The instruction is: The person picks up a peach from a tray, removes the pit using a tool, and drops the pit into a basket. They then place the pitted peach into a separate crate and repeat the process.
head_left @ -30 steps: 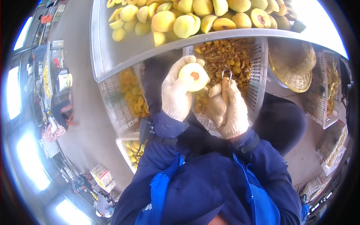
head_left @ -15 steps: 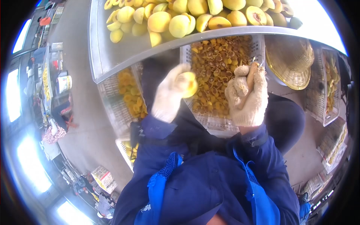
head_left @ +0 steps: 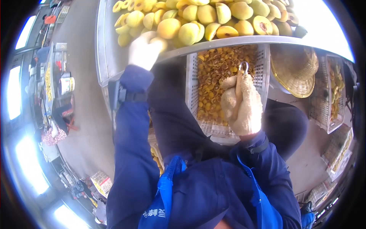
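My left hand (head_left: 143,51), gloved and smeared by motion, is over the near edge of the metal table. At its fingertips is a blurred yellow peach half (head_left: 159,43), close to the heap of whole and halved peaches (head_left: 188,33). My right hand (head_left: 246,108), in a rough, soiled glove, is closed around the wooden handle of a pitting tool (head_left: 244,68). The tool's metal loop points away from me, above a white crate (head_left: 261,72). Brown and yellow peach pits and scraps (head_left: 211,80) fill much of that crate.
The metal table's raised rim (head_left: 179,52) runs across in front of me. A woven straw hat (head_left: 299,74) lies right of the scrap crate. Another fruit crate (head_left: 331,91) stands farther right. A white bucket (head_left: 66,85) and people at other tables are at far left.
My left hand has gone forward and left with the peach half, from above my lap to the table's fruit heap. My right hand has come slightly back and left, still holding the tool.
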Tool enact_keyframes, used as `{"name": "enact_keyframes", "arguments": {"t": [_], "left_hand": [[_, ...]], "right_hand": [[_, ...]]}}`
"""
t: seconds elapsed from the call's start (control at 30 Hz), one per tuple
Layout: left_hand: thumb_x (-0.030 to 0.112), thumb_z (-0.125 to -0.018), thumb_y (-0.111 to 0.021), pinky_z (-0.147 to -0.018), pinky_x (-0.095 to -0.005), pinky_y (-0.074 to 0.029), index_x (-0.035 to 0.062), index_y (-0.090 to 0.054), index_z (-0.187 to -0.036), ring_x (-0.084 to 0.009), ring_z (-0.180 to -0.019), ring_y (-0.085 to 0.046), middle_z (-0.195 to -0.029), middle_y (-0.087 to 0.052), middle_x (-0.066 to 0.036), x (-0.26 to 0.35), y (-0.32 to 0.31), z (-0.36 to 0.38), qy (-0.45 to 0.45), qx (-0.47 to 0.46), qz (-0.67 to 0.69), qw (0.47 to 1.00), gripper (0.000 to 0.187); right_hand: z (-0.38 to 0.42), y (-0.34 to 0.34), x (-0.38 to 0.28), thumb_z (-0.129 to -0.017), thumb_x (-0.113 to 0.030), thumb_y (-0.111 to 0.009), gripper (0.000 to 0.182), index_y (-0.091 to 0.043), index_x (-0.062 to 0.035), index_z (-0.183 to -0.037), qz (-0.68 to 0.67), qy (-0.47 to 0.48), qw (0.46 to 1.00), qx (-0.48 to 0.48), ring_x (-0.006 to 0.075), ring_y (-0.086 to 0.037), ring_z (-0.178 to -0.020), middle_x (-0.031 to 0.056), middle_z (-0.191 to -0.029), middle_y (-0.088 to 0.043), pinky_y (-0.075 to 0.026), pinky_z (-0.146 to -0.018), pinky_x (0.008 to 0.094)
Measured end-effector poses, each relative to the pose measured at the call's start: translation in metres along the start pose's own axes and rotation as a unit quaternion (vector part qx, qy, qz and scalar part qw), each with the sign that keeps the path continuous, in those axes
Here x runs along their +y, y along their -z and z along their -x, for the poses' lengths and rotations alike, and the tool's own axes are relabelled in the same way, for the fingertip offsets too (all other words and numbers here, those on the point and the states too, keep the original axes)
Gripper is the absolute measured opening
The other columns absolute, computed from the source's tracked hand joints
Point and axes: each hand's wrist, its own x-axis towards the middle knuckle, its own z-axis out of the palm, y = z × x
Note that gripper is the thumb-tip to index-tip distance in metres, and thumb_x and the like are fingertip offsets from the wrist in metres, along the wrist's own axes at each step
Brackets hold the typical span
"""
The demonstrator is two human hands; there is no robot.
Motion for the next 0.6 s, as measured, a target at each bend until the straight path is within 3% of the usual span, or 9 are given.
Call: {"name": "enact_keyframes", "arguments": {"t": [0.07,0.2,0.27,0.3,0.33,0.43,0.47,0.53,0.6], "left_hand": [[0.013,-0.091,-0.068,-0.099,-0.0428,-0.059,-0.0027,-0.069,-0.136,-0.0298,-0.111,-0.074,-0.122,-0.075,-0.02,0.001,0.001,0.022,0.084,0.087,0.395,0.911,0.048],[0.026,-0.087,-0.065,-0.091,-0.0467,-0.06,-0.0061,-0.069,-0.128,-0.0354,-0.107,-0.071,-0.123,-0.07,-0.024,0.036,0.007,0.084,0.021,-0.124,0.816,0.564,0.052],[0.031,-0.089,-0.062,-0.09,-0.0443,-0.06,-0.0052,-0.069,-0.128,-0.0335,-0.104,-0.071,-0.124,-0.071,-0.023,0.051,-0.027,0.104,0.013,-0.154,0.806,0.571,0.053],[0.036,-0.094,-0.06,-0.091,-0.0434,-0.06,-0.0036,-0.069,-0.128,-0.0317,-0.103,-0.071,-0.125,-0.072,-0.022,0.077,-0.036,0.119,0.078,-0.111,0.765,0.629,0.053],[0.041,-0.099,-0.059,-0.091,-0.0425,-0.059,-0.0019,-0.069,-0.129,-0.0299,-0.103,-0.072,-0.125,-0.073,-0.021,0.102,-0.044,0.13,0.141,-0.069,0.716,0.68,0.053],[0.05,-0.109,-0.061,-0.09,-0.0365,-0.057,0.0029,-0.065,-0.131,-0.02,-0.096,-0.068,-0.122,-0.072,-0.014,0.108,-0.072,0.147,0.149,-0.008,0.67,0.727,0.052],[0.048,-0.111,-0.061,-0.087,-0.0368,-0.057,0.003,-0.065,-0.126,-0.0184,-0.094,-0.068,-0.119,-0.072,-0.012,0.104,-0.074,0.149,0.169,0.002,0.635,0.753,0.047],[0.051,-0.112,-0.058,-0.087,-0.0394,-0.06,0.0031,-0.065,-0.123,-0.0234,-0.097,-0.07,-0.117,-0.071,-0.014,0.102,-0.064,0.15,0.208,-0.035,0.608,0.766,0.049],[0.052,-0.113,-0.056,-0.09,-0.0435,-0.06,0.0027,-0.064,-0.122,-0.0287,-0.102,-0.071,-0.118,-0.071,-0.016,0.102,-0.067,0.143,0.212,-0.029,0.718,0.662,0.051]], "right_hand": [[0.004,0.0,-0.003,-0.117,-0.048,-0.049,0.05,-0.068,-0.0038,-0.104,0.046,0.019,0.998,-0.025,0.0112,-0.041,-0.043,-0.0003,-0.057,-0.048,-0.033,-0.044,0.0272],[0.007,-0.004,0.003,-0.117,-0.043,-0.053,0.048,-0.072,0.0001,-0.105,0.147,0.033,0.977,-0.152,0.0094,-0.05,-0.047,0.0027,-0.06,-0.058,-0.04,-0.047,0.026],[0.015,-0.015,0.0,-0.117,-0.039,-0.056,0.043,-0.072,-0.0001,-0.106,0.222,0.024,0.955,-0.195,0.009,-0.052,-0.049,0.0012,-0.061,-0.059,-0.04,-0.048,0.0262],[0.018,-0.017,0.006,-0.116,-0.036,-0.059,0.039,-0.072,0.0002,-0.108,0.173,-0.013,0.96,-0.222,0.0072,-0.055,-0.054,-0.0003,-0.065,-0.061,-0.04,-0.05,0.0254],[0.02,-0.019,0.011,-0.113,-0.029,-0.065,0.028,-0.072,-0.0018,-0.111,0.218,-0.012,0.954,-0.204,0.0177,-0.062,-0.055,0.0052,-0.068,-0.066,-0.047,-0.053,0.0321],[0.011,-0.006,0.03,-0.11,-0.026,-0.066,0.022,-0.073,-0.0054,-0.113,0.413,0.272,0.844,-0.205,0.0376,-0.07,-0.069,0.0157,-0.082,-0.072,-0.054,-0.061,0.0455],[0.009,-0.003,0.031,-0.109,-0.026,-0.066,0.021,-0.074,-0.0062,-0.112,0.429,0.25,0.847,-0.188,0.0408,-0.071,-0.073,0.0173,-0.087,-0.073,-0.055,-0.063,0.0481],[0.014,0.001,0.034,-0.109,-0.026,-0.065,0.021,-0.074,-0.0071,-0.11,0.458,0.226,0.843,-0.169,0.0435,-0.072,-0.078,0.0187,-0.092,-0.074,-0.056,-0.064,0.051],[0.014,0.001,0.032,-0.11,-0.028,-0.063,0.023,-0.074,-0.0072,-0.108,0.489,0.243,0.82,-0.17,0.0424,-0.073,-0.08,0.0183,-0.093,-0.074,-0.055,-0.064,0.0515]]}}
